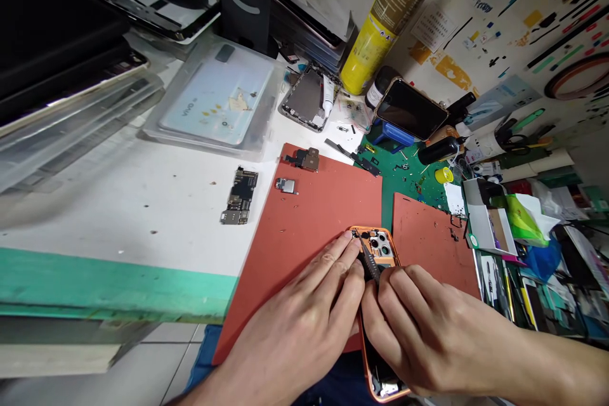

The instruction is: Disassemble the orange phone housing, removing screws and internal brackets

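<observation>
An orange-framed phone housing (386, 259), its inside exposed, lies tilted over the near edge of the red mat (328, 203). Camera rings show at its upper right corner. My left hand (309, 311) grips its left side, fingers together, with the fingertips near the upper left corner. In my right hand (423, 323) is a slim dark tool with a ridged grip (370, 263), its thin tip at that same corner. My hands hide the middle of the housing. A camera module (307, 159) and a small silver part (286, 186) lie farther up the mat.
A logic board (239, 196) lies on the white surface left of the mat. Behind are a boxed phone back (214, 95), a grey phone housing (307, 98), a yellow spray can (380, 25) and a propped phone (412, 109). Tools and small boxes (490, 216) crowd the right.
</observation>
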The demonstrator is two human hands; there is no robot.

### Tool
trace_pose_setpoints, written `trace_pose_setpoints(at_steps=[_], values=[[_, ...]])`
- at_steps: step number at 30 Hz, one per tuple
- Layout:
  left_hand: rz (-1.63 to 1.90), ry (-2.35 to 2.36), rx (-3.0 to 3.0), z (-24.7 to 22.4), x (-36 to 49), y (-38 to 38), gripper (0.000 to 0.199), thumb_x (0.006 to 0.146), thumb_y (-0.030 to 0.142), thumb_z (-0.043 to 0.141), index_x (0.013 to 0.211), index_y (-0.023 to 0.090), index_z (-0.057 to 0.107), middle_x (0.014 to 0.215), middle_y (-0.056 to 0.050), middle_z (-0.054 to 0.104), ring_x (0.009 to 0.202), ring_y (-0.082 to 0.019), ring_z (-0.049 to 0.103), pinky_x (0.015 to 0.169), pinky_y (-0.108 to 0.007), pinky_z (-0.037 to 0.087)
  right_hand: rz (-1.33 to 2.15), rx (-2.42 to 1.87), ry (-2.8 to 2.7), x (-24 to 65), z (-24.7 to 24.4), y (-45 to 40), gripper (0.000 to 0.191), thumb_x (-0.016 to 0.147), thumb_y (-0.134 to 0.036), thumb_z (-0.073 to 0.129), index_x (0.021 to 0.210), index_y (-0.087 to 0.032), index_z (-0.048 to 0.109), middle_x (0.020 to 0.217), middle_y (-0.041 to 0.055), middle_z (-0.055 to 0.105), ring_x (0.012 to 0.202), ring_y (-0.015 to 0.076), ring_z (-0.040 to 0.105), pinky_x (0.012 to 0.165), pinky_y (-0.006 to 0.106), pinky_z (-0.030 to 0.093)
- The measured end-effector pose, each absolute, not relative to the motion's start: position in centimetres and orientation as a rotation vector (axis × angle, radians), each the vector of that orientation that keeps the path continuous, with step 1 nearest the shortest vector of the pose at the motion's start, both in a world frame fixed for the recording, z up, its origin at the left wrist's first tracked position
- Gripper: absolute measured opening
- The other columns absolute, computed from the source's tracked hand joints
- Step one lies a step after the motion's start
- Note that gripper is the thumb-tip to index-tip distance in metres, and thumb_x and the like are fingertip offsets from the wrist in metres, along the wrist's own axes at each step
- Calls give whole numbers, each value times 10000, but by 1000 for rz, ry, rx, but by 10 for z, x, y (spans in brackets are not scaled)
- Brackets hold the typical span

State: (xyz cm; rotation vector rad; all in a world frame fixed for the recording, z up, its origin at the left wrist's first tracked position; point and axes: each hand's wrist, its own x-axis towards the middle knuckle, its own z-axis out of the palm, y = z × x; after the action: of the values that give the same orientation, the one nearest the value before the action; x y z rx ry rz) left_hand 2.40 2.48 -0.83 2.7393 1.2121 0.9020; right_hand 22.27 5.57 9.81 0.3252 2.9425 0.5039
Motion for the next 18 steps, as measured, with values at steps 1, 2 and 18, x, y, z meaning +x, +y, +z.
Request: trace_pose_setpoints(at_steps=[1,2,18], values=[[919,1213,2729,-8,24,25,454,1090,97,279,1400,3,596,1504,-206,668,1488,-326,578,1238,-401,531,506,323,2934,223,98,55,230,999,-187,573,1107,-63,735,864,115,768,588,213,612,582,421,403],[940,1217,2718,-8,24,25,446,1095,100,275,1383,9,604,1496,-204,675,1484,-319,585,1240,-394,528,508,323,2926,223,98,55,239,996,-186,574,1114,-56,736,870,119,768,587,216,618,568,418,397],[933,1204,2767,-6,23,25,441,1072,72,298,1386,-9,598,1469,-202,693,1461,-317,608,1238,-393,527,488,414,3000,226,97,54,240,1026,-186,533,1124,-65,715,904,130,786,638,238,671,598,415,430]])
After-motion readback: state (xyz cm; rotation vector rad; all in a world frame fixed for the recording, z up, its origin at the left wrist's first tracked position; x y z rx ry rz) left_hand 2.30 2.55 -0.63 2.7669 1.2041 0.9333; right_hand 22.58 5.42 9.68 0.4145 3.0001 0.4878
